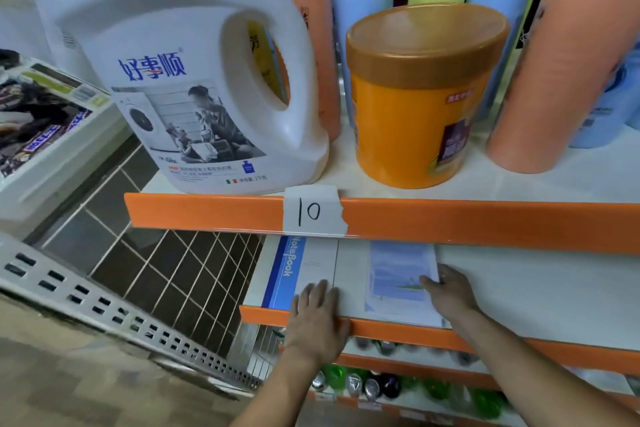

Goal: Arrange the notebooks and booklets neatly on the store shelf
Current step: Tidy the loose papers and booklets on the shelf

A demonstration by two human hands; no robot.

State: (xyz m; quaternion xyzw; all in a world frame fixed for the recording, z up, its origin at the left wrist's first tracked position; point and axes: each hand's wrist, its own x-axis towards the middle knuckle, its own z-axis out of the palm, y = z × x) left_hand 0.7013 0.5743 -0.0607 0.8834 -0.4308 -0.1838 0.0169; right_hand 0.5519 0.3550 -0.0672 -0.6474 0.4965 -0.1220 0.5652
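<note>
Far left, white cardboard display box of chocolate bars [52, 135], on a separate counter. Upper shelf: big white plastic detergent jug [194, 80] with handle hole, then orange plastic tub with brown lid [422, 97], peach, pale blue and lime bottles behind and to the right. Orange shelf lip carries 1 white tape label [313, 211] with "10" handwritten on it.

Lower white store shelf [536, 288], 2 task items lying flat, near each other but not touching. White notebook with blue spine band [301, 270] printed "NoteBook" sits at the shelf's left end, spine to the left. Left hand [318, 308] lies flat on its front right corner, fingers straight and together, palm over the orange front lip. Pale blue thin paper booklet [398, 274] lies just right of it, near corner overhanging the lip slightly. Right hand [446, 291] grips the booklet's right edge, thumb on the cover, fingers curled at the side.

Below, green and dark bottles [363, 381] on a lower shelf, blurred.
</note>
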